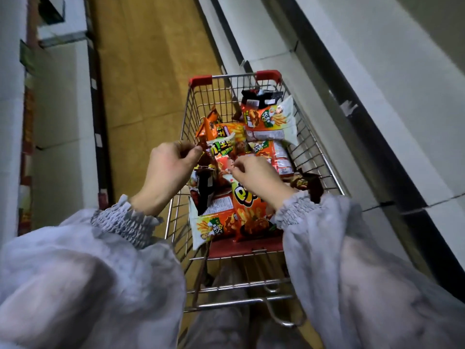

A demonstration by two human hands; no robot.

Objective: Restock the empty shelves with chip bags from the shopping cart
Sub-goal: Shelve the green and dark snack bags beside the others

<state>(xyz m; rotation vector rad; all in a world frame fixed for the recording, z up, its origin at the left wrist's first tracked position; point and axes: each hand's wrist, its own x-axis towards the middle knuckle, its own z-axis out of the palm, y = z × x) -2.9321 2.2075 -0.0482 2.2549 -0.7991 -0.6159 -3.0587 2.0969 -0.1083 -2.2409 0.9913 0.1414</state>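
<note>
Crinkly orange-and-white foil chip bags are lying heaped in the silver wire shopping cart with red plastic corners, and the person is leaning over it from the handle end. Their left hand is pinching the crimped top edge of a dark brown-and-orange bag between thumb and fingers, so the bag is hanging down against the near-left side of the cart. Their right hand is curling its fingertips around a corner of film in the middle of the heap. That corner seems to belong to the large orange-and-white bag lying across the near end, though I cannot be sure.

To my eye these bags are going to be very light, puffed with air and soft. The film looks slick, and the contents will break if squeezed. The flat sealed strip along the top is the safest place to grip. Pressing into the pillow-like middle is likely to crush the chips or let the bag slide out.

Long white bare shelves are running just beside the cart on the right. More white shelving is standing across the tan floor on the left.
</note>
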